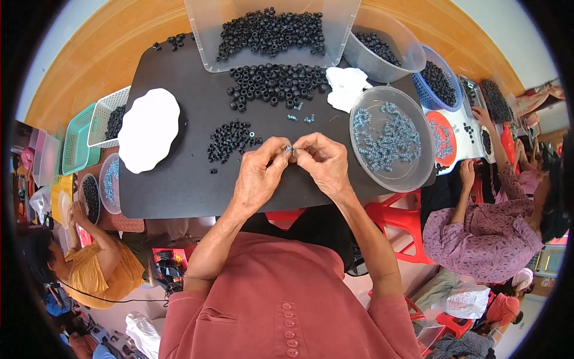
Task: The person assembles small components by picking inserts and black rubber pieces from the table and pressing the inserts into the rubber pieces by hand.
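Over the dark table (197, 173), my left hand (260, 172) pinches a small bluish metal coil spring (288, 148) between thumb and fingers. Right beside it, the fingertips of my right hand (323, 164) are pressed together; what they hold, if anything, is hidden. A few loose springs (309, 118) lie just beyond my fingers. Left of them spreads a pile of small black ring-shaped parts (230, 141). Larger round black hollow parts (276, 84) form a heap farther back. To my right, a clear round tub (426, 170) contains many more bluish springs.
A clear bin (209, 60) of black parts stands at the back, beside a clear bowl (412, 57) and crumpled white tissue (347, 88). A white scalloped plate (149, 130) lies left. Co-workers sit on both sides, one in a purple patterned top (484, 239). A red stool (397, 224) stands right.
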A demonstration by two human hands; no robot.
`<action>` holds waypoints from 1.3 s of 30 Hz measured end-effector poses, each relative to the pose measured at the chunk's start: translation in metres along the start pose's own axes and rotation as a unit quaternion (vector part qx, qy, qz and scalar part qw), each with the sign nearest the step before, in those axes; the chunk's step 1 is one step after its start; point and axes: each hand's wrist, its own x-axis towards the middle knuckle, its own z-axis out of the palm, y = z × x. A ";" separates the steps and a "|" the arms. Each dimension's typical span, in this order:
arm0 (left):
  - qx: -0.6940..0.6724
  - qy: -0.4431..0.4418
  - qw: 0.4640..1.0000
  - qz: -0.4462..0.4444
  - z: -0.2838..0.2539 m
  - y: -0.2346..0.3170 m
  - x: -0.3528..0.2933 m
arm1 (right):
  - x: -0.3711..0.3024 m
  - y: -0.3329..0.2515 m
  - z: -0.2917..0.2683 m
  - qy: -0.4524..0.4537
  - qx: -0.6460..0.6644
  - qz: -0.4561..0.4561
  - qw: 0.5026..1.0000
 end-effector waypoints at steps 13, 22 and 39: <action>0.100 0.061 0.991 0.063 0.000 0.004 0.000 | -0.002 -0.003 0.002 0.008 -0.046 -0.019 0.999; 0.173 0.071 0.972 0.140 0.008 0.003 0.000 | -0.004 -0.005 0.004 0.011 -0.036 -0.029 0.999; 0.030 0.008 1.000 0.004 -0.002 -0.002 0.002 | -0.007 -0.006 0.004 -0.010 -0.026 -0.056 0.998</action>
